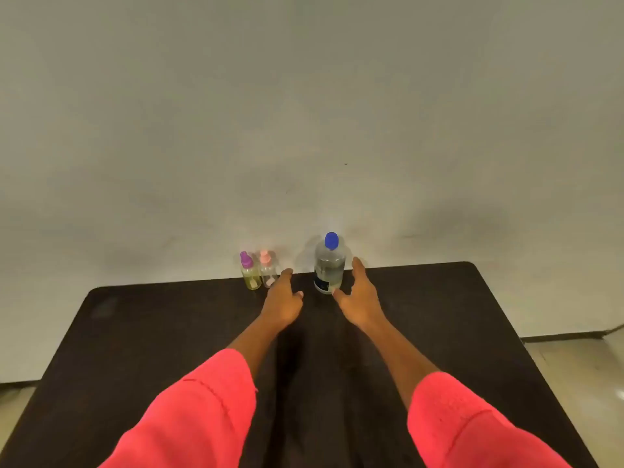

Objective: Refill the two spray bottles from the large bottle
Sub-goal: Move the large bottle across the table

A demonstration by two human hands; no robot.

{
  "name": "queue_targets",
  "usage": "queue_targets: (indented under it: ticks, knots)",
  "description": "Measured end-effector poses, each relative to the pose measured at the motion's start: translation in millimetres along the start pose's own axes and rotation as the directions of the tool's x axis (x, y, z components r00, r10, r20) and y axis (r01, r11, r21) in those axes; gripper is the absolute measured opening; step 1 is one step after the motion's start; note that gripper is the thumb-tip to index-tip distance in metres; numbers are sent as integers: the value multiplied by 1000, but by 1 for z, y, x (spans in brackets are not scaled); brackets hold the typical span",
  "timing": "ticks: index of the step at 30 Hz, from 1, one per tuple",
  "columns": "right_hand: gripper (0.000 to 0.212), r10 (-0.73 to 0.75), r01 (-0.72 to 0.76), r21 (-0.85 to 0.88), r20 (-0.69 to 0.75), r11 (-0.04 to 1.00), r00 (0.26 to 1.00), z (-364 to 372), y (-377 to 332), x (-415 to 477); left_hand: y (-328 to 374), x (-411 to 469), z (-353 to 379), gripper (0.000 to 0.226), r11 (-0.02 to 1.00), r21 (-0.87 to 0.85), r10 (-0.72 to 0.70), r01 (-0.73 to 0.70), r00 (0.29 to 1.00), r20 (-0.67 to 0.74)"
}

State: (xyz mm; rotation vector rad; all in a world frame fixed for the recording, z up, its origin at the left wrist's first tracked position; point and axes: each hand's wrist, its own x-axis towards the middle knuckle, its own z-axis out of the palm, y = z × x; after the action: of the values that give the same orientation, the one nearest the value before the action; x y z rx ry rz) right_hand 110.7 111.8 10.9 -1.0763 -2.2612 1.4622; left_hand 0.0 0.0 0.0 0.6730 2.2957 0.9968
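At the twelve o'clock edge of the dark rectangular table (pixel 141 332) stood a small clear purple-capped spray bottle (pixel 250 275), with a small clear pink-capped spray bottle (pixel 268 270) just beside it. The left hand (pixel 283 300) hovered at their four o'clock, fingers straight and empty. A large clear blue-capped plastic bottle (pixel 329 266) stood at ten o'clock of the right hand (pixel 358 295), which was spread wide and gripped nothing.

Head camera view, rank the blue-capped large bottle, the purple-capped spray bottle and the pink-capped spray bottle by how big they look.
1. large bottle, clearly biggest.
2 and 3. purple-capped spray bottle and pink-capped spray bottle: they look alike, so unranked.
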Motion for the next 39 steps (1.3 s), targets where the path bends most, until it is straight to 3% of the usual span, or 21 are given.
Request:
queue_targets:
  ticks: [9,13,23,39]
  knots:
    - [75,-119,120,64,-12,991,993,1,6,37,15,34,20,74,985,-69,158,-158,987,-9]
    - [71,-122,113,118,73,987,990,3,14,42,18,36,25,64,968,-115,224,-222,974,10]
    - [65,-159,151,80,102,985,982,8,34,32,11,18,26,54,965,-89,245,-246,969,-16]
    - [70,-198,187,106,107,977,974,20,77,-55,-21,-72,40,51,939,-63,338,-338,941,-23]
